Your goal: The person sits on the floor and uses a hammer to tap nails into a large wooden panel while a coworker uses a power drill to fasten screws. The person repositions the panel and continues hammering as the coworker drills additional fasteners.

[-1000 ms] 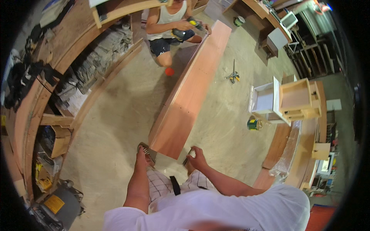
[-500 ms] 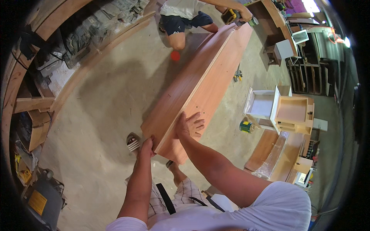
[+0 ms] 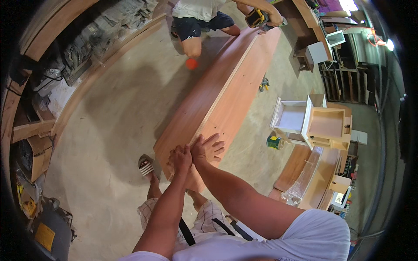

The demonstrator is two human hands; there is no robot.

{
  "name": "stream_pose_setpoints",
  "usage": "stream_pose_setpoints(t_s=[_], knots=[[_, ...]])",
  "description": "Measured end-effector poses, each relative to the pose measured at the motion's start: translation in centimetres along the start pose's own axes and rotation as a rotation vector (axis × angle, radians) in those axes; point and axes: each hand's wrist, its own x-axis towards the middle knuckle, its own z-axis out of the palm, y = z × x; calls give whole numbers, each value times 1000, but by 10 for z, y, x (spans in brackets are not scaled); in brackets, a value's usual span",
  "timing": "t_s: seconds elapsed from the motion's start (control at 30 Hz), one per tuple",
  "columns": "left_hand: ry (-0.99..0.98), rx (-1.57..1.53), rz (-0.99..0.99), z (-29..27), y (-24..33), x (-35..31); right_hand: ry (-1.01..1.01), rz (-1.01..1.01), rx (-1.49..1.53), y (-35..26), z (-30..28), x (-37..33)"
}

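A long reddish-brown wooden panel assembly (image 3: 196, 111), two boards meeting along a pale edge, stretches from in front of me toward the far right. My left hand (image 3: 179, 159) lies on the left board near its close end, fingers loosely bent and resting on the surface. Right beside it, across the pale edge, my right hand (image 3: 210, 148) presses on the right board with fingers spread; the two hands touch or nearly touch at the thumbs. At the far end a crouching co-worker (image 3: 198, 19) holds a yellow-and-black power drill (image 3: 257, 18) against the top of the boards.
To the right stand white and pale wooden drawer units (image 3: 328, 124), with a green can (image 3: 274, 142) beside them. Pliers-like tools (image 3: 264, 84) lie on the floor past the boards. Wooden shelving (image 3: 32, 130) lines the left side, and a dark machine (image 3: 51, 230) stands at lower left.
My left hand has moved from the boards' near end up and rightward onto the left board, next to my right hand. My right hand stays on the right board. The view has shifted slightly.
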Motion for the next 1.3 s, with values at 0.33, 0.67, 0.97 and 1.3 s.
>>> stream_pose_setpoints(t_s=[0.33, 0.67, 0.97, 1.3], knots=[[280, 306, -119, 27, -13, 12, -11, -87, 69, 30, 19, 19], [634, 432, -63, -14, 31, -33, 105, -179, 225, -4, -52, 205], [657, 409, -90, -14, 29, -34, -12, -166, 290, -7, -50, 207], [641, 417, -106, -17, 31, -35, -29, -175, 255, -10, -56, 198]])
